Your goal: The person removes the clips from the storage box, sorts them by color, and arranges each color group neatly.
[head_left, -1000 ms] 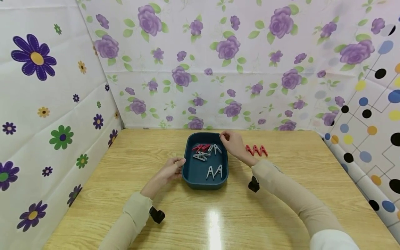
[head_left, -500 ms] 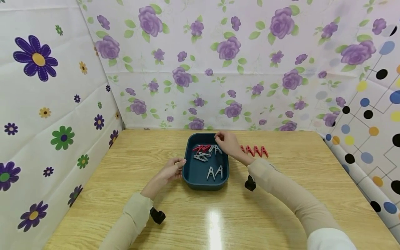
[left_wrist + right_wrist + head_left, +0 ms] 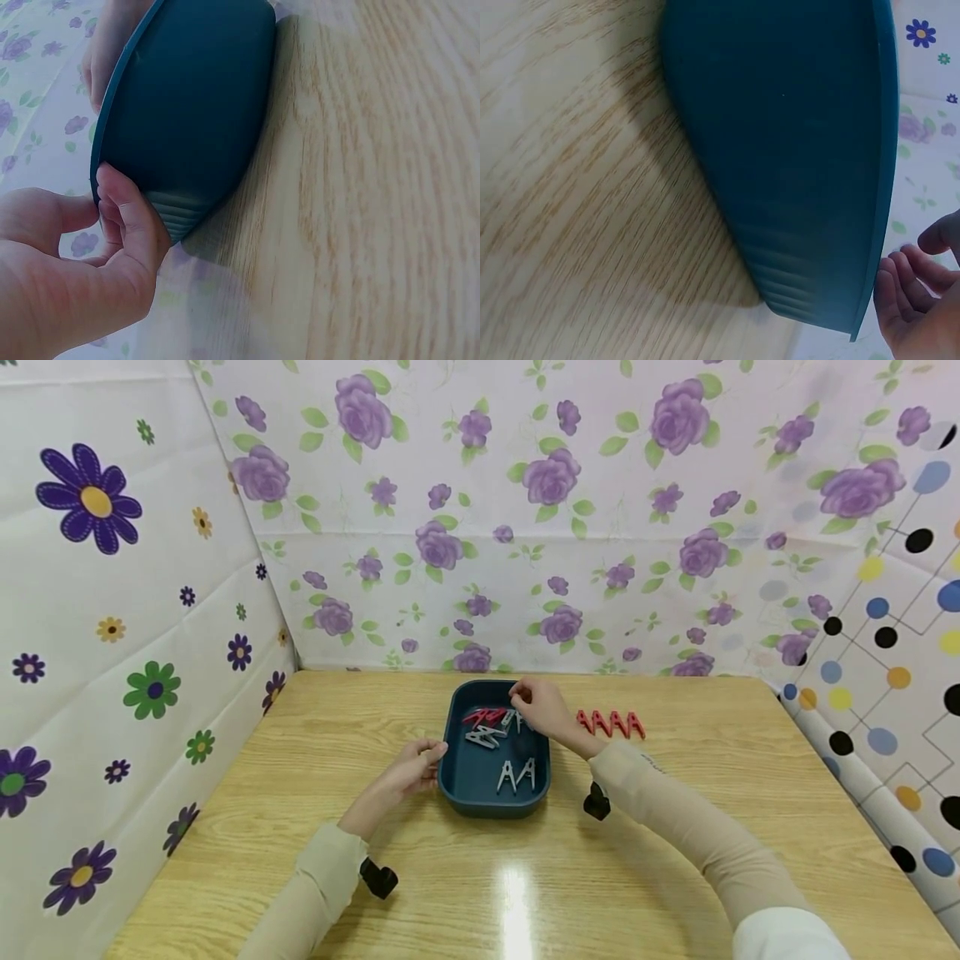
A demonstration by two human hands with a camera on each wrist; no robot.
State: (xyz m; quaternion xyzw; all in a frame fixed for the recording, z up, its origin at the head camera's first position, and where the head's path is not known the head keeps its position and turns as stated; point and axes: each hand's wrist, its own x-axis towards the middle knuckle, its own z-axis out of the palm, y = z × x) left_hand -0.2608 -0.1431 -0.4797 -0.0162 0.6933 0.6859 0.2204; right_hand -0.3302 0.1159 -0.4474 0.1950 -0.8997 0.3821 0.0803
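Observation:
A dark teal plastic tray (image 3: 468, 783) stands on the table with red clothespins (image 3: 492, 713) and several grey clothespins (image 3: 483, 737) lying in it. Its left rim is pinched between the thumb and fingers of my left hand (image 3: 409, 767); the left wrist view shows the thumb inside and fingers against the outer wall. My right hand (image 3: 544, 707) is above the tray's far right corner, fingers loosely bent. In the right wrist view, a gap separates thumb and fingers (image 3: 905, 289), and I see nothing between them. The hand partly covers a grey clothespin (image 3: 517, 722).
Several red clothespins (image 3: 617, 724) lie in a row on the wooden table (image 3: 360, 710), right of the tray. A flowered cloth (image 3: 480, 527) hangs behind the table, with patterned cloths at both sides.
My right hand has moved left from outside the tray's right rim to over its far right corner, uncovering another red clothespin on the table. The left hand keeps its hold.

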